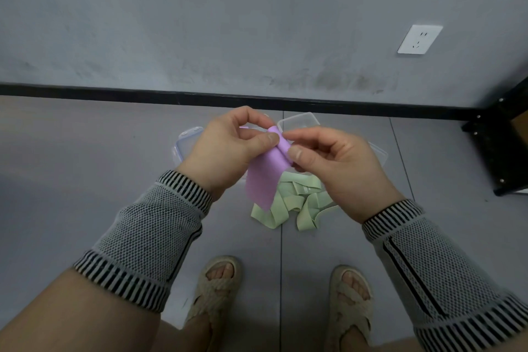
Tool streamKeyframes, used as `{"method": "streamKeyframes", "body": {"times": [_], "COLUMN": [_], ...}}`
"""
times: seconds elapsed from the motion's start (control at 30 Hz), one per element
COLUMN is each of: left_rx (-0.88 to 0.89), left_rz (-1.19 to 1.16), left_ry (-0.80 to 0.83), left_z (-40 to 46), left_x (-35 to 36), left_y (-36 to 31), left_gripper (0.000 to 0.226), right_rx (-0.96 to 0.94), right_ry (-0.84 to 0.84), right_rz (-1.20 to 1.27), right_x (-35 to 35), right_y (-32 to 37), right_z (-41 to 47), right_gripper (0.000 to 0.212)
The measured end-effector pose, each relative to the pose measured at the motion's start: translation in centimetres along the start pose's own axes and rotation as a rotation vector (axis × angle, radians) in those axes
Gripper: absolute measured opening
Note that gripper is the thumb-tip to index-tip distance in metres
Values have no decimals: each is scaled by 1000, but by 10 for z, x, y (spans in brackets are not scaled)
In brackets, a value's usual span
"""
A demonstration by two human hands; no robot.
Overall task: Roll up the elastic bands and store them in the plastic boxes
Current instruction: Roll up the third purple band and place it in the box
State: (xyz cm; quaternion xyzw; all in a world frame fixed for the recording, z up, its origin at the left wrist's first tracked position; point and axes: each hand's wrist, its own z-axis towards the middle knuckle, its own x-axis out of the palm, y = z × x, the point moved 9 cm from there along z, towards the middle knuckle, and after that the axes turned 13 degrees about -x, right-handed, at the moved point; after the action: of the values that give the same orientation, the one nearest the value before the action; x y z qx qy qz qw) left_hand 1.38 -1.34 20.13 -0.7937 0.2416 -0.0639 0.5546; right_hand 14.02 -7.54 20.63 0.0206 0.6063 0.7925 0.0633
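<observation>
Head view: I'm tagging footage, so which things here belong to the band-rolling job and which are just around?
Job: purple band, pinched by left hand and right hand; green bands; plastic boxes.
Around: wall socket, black frame, sandals.

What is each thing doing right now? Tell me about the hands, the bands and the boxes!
left hand: pinches the purple band's rolled end.
right hand: pinches the same roll from the other side.
purple band: held up, partly rolled at the top, the rest hanging loose.
green bands: unrolled, in a loose heap on the floor.
plastic boxes: on the floor behind the hands, partly hidden.
</observation>
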Motion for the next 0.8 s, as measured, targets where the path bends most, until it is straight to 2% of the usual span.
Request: {"method": "streamKeyframes", "body": {"times": [0.17, 0.4, 0.6, 0.8], "left_rx": [-22, -13, 7, -2], "left_rz": [-79, -43, 39, 12], "left_ry": [54, 75, -20, -19], "left_z": [2, 1, 0, 1], "left_x": [0, 4, 1, -1], "left_y": [2, 1, 0, 0], "left_gripper": [11, 13, 7, 6], "right_rx": [60, 44, 6, 12], "right_ry": [83, 61, 3, 119], "right_rz": [80, 100, 40, 49], "right_x": [3, 5, -2, 7], "right_y": [-4, -2, -2, 1], "right_z": [-3, -2, 0, -2], "right_gripper": [28, 32, 34, 40]}}
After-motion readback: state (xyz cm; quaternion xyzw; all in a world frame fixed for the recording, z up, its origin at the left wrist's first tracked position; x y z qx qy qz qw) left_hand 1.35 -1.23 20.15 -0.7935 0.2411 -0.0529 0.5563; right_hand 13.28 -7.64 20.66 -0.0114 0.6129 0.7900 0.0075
